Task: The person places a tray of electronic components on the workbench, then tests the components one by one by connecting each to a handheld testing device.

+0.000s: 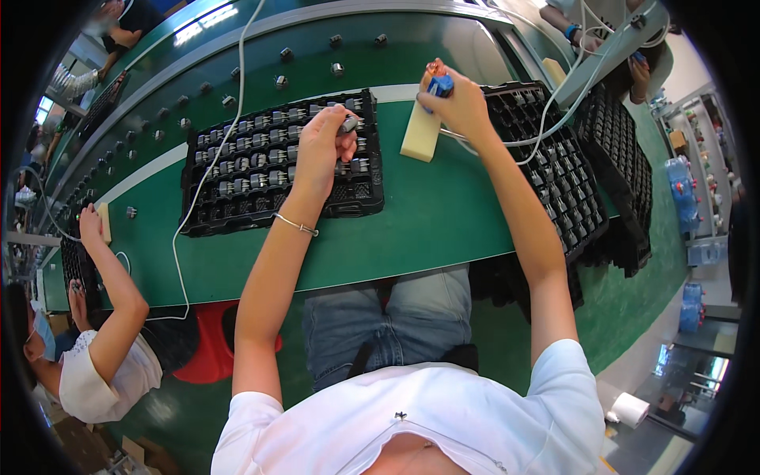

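My left hand (321,142) is closed around a small grey metal cylindrical part (348,124), held over the right side of a black plastic tray (356,207). Rows of similar metal parts (259,180) sit in that tray's pockets. To the right, my right hand (463,103) is closed on a small blue object (440,85) with an orange-red bit at its top; its exact kind is unclear. This hand is above the far end of a cream block (419,141) lying on the green table. A white cord (507,144) passes near my right wrist.
More filled black trays (554,182) are stacked at the right, with a white cable (546,119) over them. Loose metal parts (338,70) stand across the far green surface. Another white cable (207,170) crosses the left tray. A co-worker (111,348) sits at the left beside a red stool (207,348).
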The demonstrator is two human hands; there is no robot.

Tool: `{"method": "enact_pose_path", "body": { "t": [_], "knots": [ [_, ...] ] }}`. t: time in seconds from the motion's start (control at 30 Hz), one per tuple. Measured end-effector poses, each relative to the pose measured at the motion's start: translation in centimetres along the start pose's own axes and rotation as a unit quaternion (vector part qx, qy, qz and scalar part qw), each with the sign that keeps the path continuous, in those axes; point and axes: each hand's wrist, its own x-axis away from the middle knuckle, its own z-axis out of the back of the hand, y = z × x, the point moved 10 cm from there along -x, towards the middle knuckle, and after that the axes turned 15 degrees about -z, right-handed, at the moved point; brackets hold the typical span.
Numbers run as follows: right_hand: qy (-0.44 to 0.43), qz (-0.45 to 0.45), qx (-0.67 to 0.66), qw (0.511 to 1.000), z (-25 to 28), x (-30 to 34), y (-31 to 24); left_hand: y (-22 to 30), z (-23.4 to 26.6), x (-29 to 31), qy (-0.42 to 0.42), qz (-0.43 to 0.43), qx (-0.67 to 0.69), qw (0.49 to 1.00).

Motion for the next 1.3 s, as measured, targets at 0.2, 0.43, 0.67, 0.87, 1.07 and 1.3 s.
{"method": "enact_pose_path", "body": {
  "t": [0.2, 0.43, 0.67, 0.87, 1.07, 1.3],
  "knots": [
    [0.023, 0.020, 0.034, 0.999, -2.3, -7.8, -0.4, 0.2, 0.1, -0.2, 0.021, -0.019, 0.031, 0.999],
    [0.081, 0.028, 0.128, 0.988, -4.9, -9.7, -0.4, 0.4, -0.1, -0.2, 0.023, -0.018, 0.048, 0.998],
    [-0.047, 0.011, 0.077, 0.996, -4.4, -7.5, -3.6, 1.1, 0.4, -0.3, 0.005, -0.043, -0.006, 0.999],
    [-0.257, -0.049, -0.276, 0.925, -3.8, 2.7, -5.5, 3.4, -0.7, 0.2, 0.012, -0.102, -0.027, 0.994],
    [-0.258, -0.070, -0.351, 0.898, -3.4, 6.5, -4.9, 3.6, -2.4, 1.1, -0.036, -0.105, -0.117, 0.987],
    [-0.338, -0.100, -0.354, 0.866, -5.3, 6.7, -2.5, 2.9, -3.3, 1.5, -0.055, -0.088, -0.119, 0.988]
  ]
}}
